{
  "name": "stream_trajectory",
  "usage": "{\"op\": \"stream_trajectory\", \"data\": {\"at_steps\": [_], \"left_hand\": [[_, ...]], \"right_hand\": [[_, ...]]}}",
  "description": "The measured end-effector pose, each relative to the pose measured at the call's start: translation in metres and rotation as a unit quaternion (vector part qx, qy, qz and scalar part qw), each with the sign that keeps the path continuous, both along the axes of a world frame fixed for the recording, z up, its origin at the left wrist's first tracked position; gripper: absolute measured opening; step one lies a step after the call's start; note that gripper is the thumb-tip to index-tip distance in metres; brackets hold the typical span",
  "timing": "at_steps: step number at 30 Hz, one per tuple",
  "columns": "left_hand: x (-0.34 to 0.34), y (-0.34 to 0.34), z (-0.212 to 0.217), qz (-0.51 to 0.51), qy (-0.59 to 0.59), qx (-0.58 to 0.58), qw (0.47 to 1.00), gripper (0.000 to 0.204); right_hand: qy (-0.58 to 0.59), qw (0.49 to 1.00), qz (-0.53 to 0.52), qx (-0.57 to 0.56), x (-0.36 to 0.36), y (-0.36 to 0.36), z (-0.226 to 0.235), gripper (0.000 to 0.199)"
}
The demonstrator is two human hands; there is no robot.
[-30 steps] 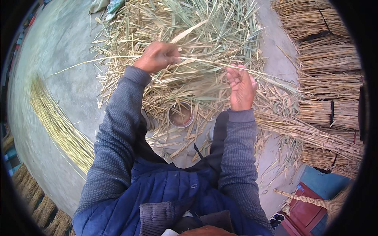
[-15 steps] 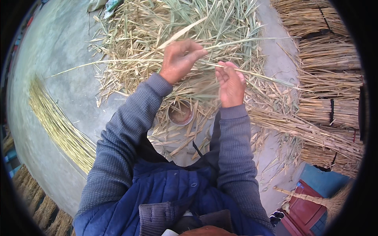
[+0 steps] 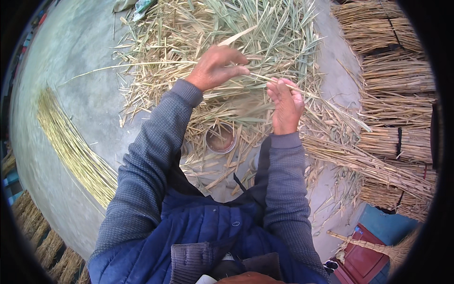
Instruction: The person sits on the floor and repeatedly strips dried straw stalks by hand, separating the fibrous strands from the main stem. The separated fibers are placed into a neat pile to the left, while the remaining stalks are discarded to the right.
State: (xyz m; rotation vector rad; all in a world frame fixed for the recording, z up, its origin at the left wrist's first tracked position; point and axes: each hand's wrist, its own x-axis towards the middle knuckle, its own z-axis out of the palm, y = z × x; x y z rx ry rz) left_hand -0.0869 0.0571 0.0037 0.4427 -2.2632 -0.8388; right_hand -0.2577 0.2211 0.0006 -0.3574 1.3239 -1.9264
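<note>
A long, thin, pale-green plant stalk runs from the left, behind my left hand, and on to the lower right. My left hand is bent around it; thumb and forefinger stand a little apart, and the other fingers are hidden. Close by on the right, my right hand pinches the stalk's leafy length between thumb and fingers. Beneath both hands spreads a loose heap of dry and green leaf strips.
A round bowl sits among the strips near my knees. On the left lies a sheaf of thin green stalks. Loose canes and tied cane bundles line the right. A dark red board lies at the lower right.
My right hand has shifted slightly right along the stalk. A strip that stretched from my left hand to the upper right no longer shows there.
</note>
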Motion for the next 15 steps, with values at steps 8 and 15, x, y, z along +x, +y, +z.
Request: {"op": "stream_trajectory", "data": {"at_steps": [8, 15], "left_hand": [[-0.007, 0.0, 0.003, -0.018, -0.129, 0.132, 0.983, 0.021], [0.018, -0.018, -0.001, -0.016, -0.171, 0.123, 0.977, 0.02]], "right_hand": [[0.054, 0.998, 0.021, -0.002, -0.006, 0.007, 0.011, 0.033], [0.059, 0.998, -0.006, 0.006, -0.019, 0.017, 0.016, 0.025]]}}
